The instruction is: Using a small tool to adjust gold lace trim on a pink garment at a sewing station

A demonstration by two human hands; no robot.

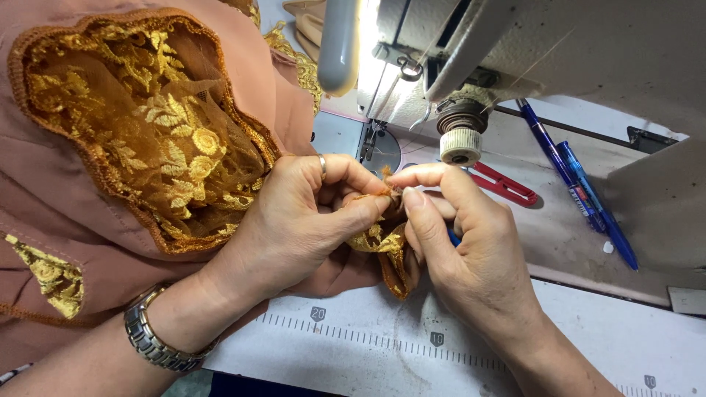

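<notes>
I see a white sewing table (588, 345) with a ruler scale along its front edge, and on it lie the peach fabric with gold lace (132, 147), two blue pens (581, 187), red thread snips (504, 184) and the sewing machine (515, 51).
</notes>
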